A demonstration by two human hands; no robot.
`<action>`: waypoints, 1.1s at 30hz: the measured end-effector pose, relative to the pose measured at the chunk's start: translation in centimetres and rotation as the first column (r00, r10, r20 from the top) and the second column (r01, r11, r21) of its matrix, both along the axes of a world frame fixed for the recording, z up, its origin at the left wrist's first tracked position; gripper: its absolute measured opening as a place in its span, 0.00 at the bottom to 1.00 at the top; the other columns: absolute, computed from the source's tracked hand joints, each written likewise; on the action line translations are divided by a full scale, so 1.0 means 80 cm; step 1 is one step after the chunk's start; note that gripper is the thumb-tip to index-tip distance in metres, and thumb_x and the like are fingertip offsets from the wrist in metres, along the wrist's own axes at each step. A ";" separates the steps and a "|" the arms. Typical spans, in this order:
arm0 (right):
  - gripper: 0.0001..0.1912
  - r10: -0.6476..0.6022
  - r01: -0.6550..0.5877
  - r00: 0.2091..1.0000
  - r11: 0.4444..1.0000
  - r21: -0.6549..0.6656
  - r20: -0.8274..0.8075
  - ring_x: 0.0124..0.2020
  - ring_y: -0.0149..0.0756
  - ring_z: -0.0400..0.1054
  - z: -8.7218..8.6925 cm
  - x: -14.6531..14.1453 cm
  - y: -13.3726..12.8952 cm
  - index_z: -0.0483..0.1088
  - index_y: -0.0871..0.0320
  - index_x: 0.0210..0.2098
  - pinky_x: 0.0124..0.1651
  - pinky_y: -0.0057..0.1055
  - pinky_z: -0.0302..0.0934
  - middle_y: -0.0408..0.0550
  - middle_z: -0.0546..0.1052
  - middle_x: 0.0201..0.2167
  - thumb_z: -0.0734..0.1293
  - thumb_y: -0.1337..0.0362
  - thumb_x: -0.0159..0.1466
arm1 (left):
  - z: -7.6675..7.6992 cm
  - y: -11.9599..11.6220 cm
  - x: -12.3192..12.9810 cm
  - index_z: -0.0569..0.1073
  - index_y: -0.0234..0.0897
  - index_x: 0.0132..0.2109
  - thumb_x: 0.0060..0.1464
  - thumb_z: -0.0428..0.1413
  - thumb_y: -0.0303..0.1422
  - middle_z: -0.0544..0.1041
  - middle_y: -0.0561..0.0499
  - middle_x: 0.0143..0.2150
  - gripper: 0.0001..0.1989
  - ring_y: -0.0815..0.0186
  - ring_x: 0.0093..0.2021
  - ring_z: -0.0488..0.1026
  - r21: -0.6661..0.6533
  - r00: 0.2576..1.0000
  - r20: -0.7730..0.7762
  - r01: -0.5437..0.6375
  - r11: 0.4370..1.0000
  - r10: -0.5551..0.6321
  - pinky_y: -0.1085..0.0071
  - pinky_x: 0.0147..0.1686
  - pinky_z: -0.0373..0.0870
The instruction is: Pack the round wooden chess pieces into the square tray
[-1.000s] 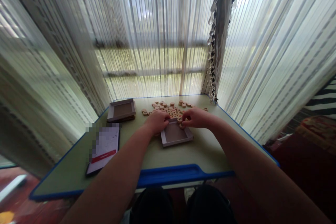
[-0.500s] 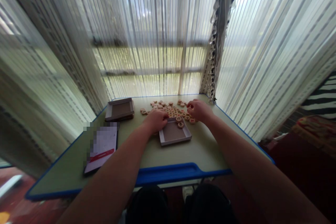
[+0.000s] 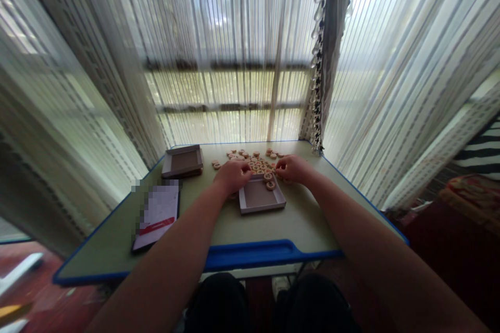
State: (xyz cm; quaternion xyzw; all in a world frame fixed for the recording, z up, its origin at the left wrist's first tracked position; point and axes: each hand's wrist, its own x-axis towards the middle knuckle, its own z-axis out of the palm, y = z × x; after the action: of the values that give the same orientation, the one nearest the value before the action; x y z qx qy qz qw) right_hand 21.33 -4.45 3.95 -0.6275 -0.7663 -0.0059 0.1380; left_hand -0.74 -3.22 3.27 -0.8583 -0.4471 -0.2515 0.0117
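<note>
A shallow open cardboard box [image 3: 260,198] lies in front of me on the table, with two round wooden xiangqi pieces [image 3: 270,186] at its far right corner. Beyond it spreads a loose pile of more wooden game pieces [image 3: 257,166]. My left hand [image 3: 233,174] is curled at the box's far left corner, fingertips by the pile; whatever it grips is hidden. At the pile's right side, my right hand [image 3: 291,168] has its fingers pinched together low among the pieces. I cannot make out what is between them.
A second shallow box [image 3: 182,162] stands at the table's back left. Nearer me on the left lies a dark-edged tablet or board [image 3: 158,213] with a red strip, partly blurred out. The table has a blue rim [image 3: 253,253]. Sheer striped curtains [image 3: 234,52] hang behind it.
My right hand has shifted slightly left and lower among the pieces, its fingers closer together. My left hand stays at the box corner. The view has moved a little.
</note>
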 end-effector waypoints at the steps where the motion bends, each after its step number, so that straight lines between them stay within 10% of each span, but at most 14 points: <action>1: 0.13 -0.008 0.008 1.000 1.000 -0.009 -0.001 0.27 0.29 0.64 0.000 0.000 0.000 0.74 0.53 0.32 0.26 0.24 0.50 0.43 0.75 0.29 0.62 0.56 0.53 | 0.000 0.000 0.000 0.74 0.39 0.33 0.48 0.48 0.36 0.73 0.51 0.33 0.12 0.66 0.34 0.68 -0.001 1.000 -0.003 -0.004 1.000 0.004 0.71 0.36 0.64; 33: 0.15 -0.260 0.261 0.965 0.965 -0.010 0.013 0.39 0.38 0.67 -0.003 0.013 0.009 0.73 0.55 0.39 0.37 0.27 0.57 0.51 0.74 0.38 0.62 0.63 0.52 | 0.000 -0.001 0.003 0.75 0.39 0.34 0.49 0.47 0.36 0.74 0.50 0.35 0.13 0.66 0.36 0.69 -0.012 0.997 -0.052 -0.053 0.999 0.052 0.71 0.38 0.65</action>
State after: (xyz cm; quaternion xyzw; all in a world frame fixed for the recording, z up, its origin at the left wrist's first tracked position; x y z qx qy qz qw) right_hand 22.37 -3.74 3.74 -0.7235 -0.6780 -0.0233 0.1278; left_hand -0.53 -3.34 3.24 -0.8525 -0.4706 -0.2261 0.0241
